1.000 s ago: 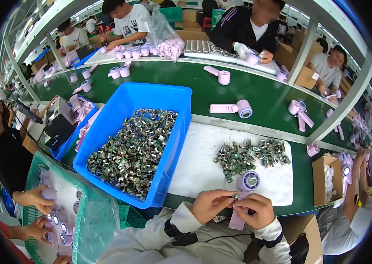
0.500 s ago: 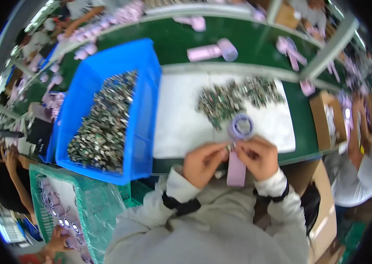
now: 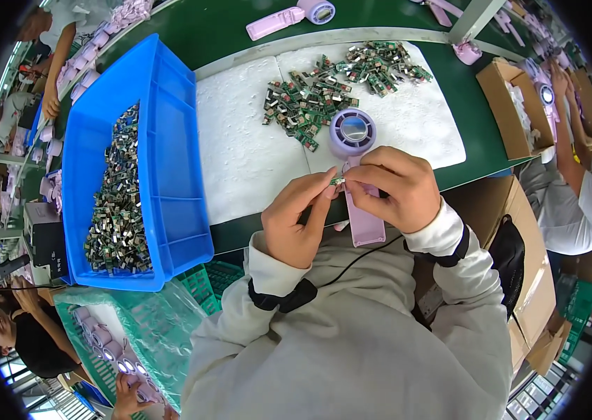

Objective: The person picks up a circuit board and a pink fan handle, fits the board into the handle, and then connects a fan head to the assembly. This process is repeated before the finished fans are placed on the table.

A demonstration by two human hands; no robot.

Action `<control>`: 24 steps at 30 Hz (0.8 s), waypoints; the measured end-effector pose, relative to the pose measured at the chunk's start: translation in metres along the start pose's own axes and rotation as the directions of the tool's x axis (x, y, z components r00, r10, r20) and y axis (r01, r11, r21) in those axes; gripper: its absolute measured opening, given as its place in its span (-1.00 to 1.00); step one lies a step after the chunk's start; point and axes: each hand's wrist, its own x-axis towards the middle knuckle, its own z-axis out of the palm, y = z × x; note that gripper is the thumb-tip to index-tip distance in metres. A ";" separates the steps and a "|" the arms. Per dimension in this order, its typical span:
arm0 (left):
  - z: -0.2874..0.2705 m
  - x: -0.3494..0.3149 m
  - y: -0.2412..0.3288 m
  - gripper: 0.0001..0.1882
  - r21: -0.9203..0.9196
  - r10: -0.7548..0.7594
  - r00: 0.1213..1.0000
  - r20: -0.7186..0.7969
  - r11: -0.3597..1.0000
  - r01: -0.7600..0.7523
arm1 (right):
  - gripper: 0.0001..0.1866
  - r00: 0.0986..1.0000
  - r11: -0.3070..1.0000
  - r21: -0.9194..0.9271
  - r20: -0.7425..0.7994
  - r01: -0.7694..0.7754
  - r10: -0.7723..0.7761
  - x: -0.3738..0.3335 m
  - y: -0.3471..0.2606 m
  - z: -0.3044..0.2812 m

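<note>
My left hand (image 3: 294,220) pinches a small green circuit board (image 3: 337,181) between thumb and forefinger. My right hand (image 3: 402,187) is closed in a pinch at the board's other end; what lies between its fingertips is too small to make out. Beneath my hands lies a pale purple handheld fan (image 3: 366,225), its round head on the white sheet (image 3: 233,150) and its handle reaching over the table edge toward me. Part of the handle is hidden by my right fingers. Past the fan head, loose circuit boards (image 3: 304,105) are heaped on the sheet.
At left stands a blue bin (image 3: 173,161) full of circuit boards. Below it is a green crate (image 3: 103,367) of purple fans, with another person's hand (image 3: 128,399) in it. Another fan (image 3: 278,22) lies beyond the sheet. A cardboard box (image 3: 509,129) sits at right.
The view has shifted, so the table and bin appear higher and further left. Both hands stay pinched together over the fan, and the small board now shows clearly between them.
</note>
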 end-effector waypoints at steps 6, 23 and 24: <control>-0.001 0.002 -0.001 -0.69 -0.131 -0.042 0.999 -0.003 0.991 0.041 | -0.86 0.974 0.943 0.248 0.099 -0.224 0.205 0.003 0.000 -0.007; 0.000 0.005 0.002 -0.69 -0.101 -0.052 0.999 -0.011 0.994 0.051 | -0.81 1.000 0.996 -0.089 0.001 0.007 -0.007 0.003 -0.006 -0.006; -0.001 0.004 0.002 -0.69 -0.098 -0.052 0.999 -0.015 0.994 0.050 | -0.81 1.000 0.996 -0.093 0.009 -0.010 0.011 0.003 -0.006 -0.006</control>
